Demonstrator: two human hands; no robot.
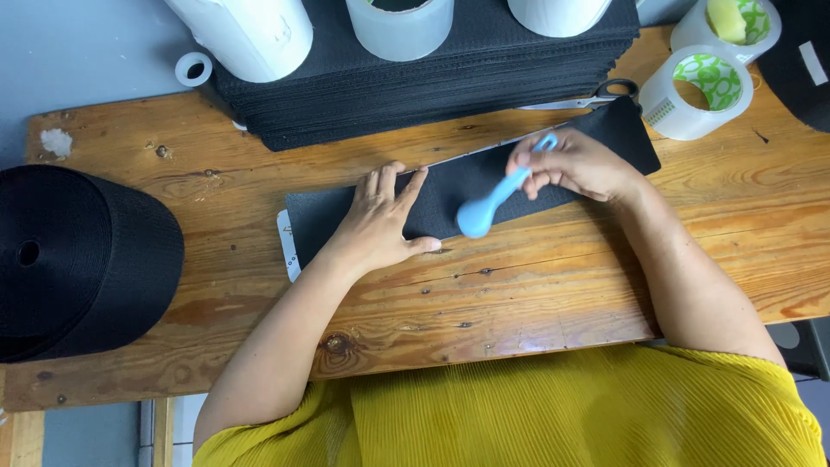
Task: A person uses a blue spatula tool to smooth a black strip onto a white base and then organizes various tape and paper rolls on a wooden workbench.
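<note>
Mustard-yellow ribbed top with short sleeves, bare forearms and ringless hands.

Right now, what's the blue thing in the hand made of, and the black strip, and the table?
The blue tool in the right hand looks like smooth, slightly shiny plastic, moulded in one piece. The black strip under the left hand seems a matte fabric or felt; its weave is too fine to tell. The table is wood: grain lines and dark knots show, with a worn varnish.
</note>
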